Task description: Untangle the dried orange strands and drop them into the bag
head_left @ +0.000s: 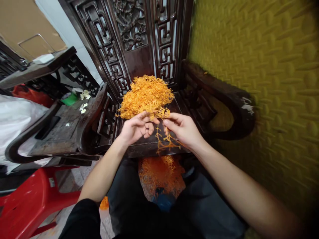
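A tangled heap of orange, thin, branching plastic-looking strands [147,93] sits on the dark wooden chair seat [144,146]. Just in front of the heap, my right hand [183,127] pinches an orange branching strand [159,132] between thumb and fingers. Part of that strand dangles in loops below my fingers, over the front of the seat. My left hand [138,127] is at the strand's other side, thumb and forefinger closed at it, the other fingers curled. The exact contact of the left fingertips is partly hidden by the strands.
More orange strands [161,176] lie in a container between my knees, with blue below. The carved chair back [137,56] rises behind the heap. A yellow textured surface [249,66] stands right. Leftward are another wooden chair [57,139] with small pale pieces and a red plastic stool [32,196].
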The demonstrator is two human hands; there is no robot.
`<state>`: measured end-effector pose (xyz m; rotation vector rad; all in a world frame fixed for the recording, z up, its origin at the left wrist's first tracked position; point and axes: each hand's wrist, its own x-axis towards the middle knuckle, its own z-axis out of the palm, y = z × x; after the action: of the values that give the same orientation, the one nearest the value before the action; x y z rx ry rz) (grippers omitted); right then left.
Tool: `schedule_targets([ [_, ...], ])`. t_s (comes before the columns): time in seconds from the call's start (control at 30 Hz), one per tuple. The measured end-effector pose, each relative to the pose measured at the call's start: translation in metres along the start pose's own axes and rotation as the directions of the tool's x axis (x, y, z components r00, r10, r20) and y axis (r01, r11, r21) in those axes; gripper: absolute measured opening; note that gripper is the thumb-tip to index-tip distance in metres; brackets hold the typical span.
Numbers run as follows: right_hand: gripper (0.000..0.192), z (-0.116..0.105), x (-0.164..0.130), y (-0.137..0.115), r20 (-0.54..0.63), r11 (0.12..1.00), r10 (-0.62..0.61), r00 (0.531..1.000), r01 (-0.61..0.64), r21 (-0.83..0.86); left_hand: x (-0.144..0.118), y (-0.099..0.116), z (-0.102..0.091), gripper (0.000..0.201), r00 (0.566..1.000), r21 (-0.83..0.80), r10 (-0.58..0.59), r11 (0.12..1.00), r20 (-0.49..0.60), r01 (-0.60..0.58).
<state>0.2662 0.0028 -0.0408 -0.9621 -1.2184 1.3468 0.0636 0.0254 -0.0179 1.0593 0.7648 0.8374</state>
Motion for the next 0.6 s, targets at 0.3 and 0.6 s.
schedule_targets([
  [0.3, 0.018, 0.019, -0.001, 0.004, 0.013, 0.951, 0.177, 0.984, -0.175, 0.256, 0.000, -0.022, 0.018, 0.045, 0.956, 0.354, 0.264, 0.912, -0.125, -0.206],
  [0.6, 0.029, 0.022, -0.001, 0.010, -0.095, 0.992, 0.108, 0.990, -0.100, 0.083, -0.011, -0.018, 0.018, 0.115, 0.962, 0.462, 0.262, 0.865, -0.080, -0.197],
])
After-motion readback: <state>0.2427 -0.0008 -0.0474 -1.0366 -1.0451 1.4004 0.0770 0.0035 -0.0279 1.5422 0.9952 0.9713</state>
